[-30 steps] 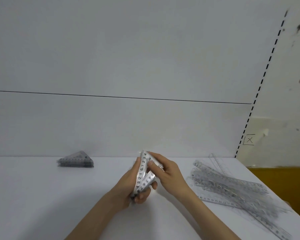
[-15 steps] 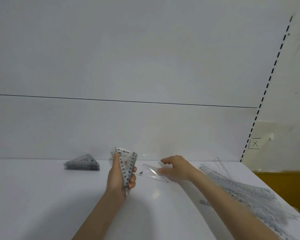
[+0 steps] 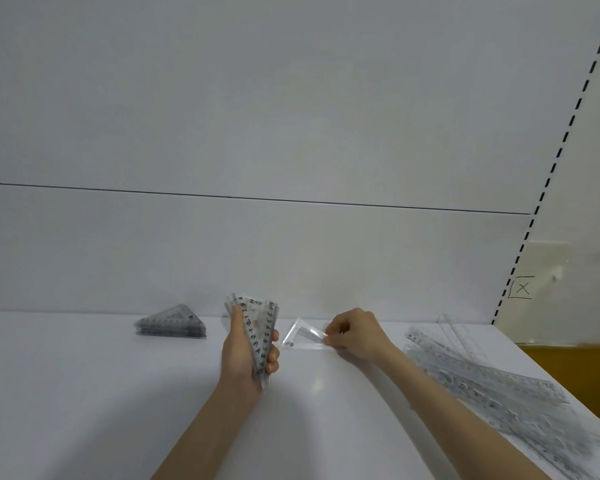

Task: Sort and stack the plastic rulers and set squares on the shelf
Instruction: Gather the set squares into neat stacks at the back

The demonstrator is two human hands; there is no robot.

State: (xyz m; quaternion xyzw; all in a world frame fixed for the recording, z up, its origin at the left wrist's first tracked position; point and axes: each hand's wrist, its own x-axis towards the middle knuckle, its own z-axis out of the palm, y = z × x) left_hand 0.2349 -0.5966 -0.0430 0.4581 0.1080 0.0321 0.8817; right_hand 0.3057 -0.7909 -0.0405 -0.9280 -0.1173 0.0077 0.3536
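We see four groups on the white shelf (image 3: pixel 84 393):
- Stack of clear set squares (image 3: pixel 172 323), flat and squared up, at the back edge, left of centre.
- Fanned bundle of set squares (image 3: pixel 258 337) with black numerals, held upright off the surface in the left hand (image 3: pixel 243 355).
- Single clear set square (image 3: pixel 300 337) near the back edge at centre, its right corner pinched by the right hand (image 3: pixel 357 336).
- Loose pile of long clear rulers (image 3: pixel 482 382), criss-crossed along the right edge.

Right hand (image 3: pixel 355 336) is off the bundle of set squares (image 3: pixel 258 334) and now pinches the right corner of a loose set square (image 3: pixel 300 339). Left hand (image 3: pixel 243 355) alone holds the bundle, which sits further left.
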